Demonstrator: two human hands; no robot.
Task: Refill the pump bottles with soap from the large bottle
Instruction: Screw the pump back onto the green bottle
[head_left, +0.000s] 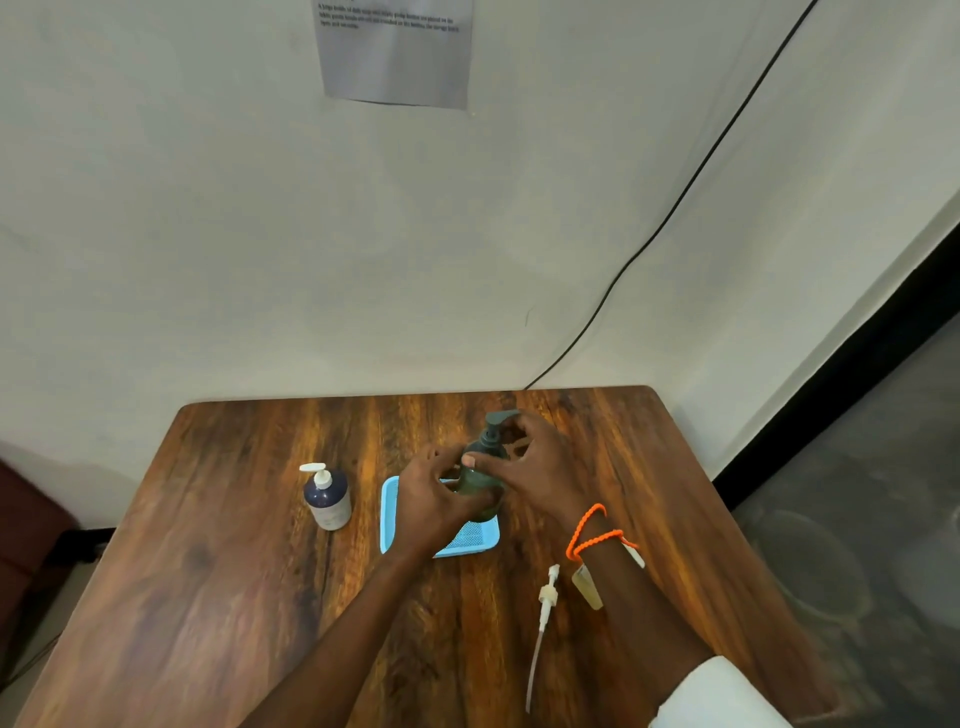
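A dark green pump bottle stands upright in a light blue mesh tray at the table's middle. My left hand wraps the bottle's body from the left. My right hand grips around its neck and collar, just under the green pump head. A dark blue bottle with a white pump stands to the left of the tray. A loose white pump with its long tube lies on the table near my right forearm. Beside it a small pale bottle lies partly hidden under my wrist.
The wooden table stands against a white wall, with a black cable running down behind its far edge. Dark floor lies to the right. Orange beaded bands circle my right wrist.
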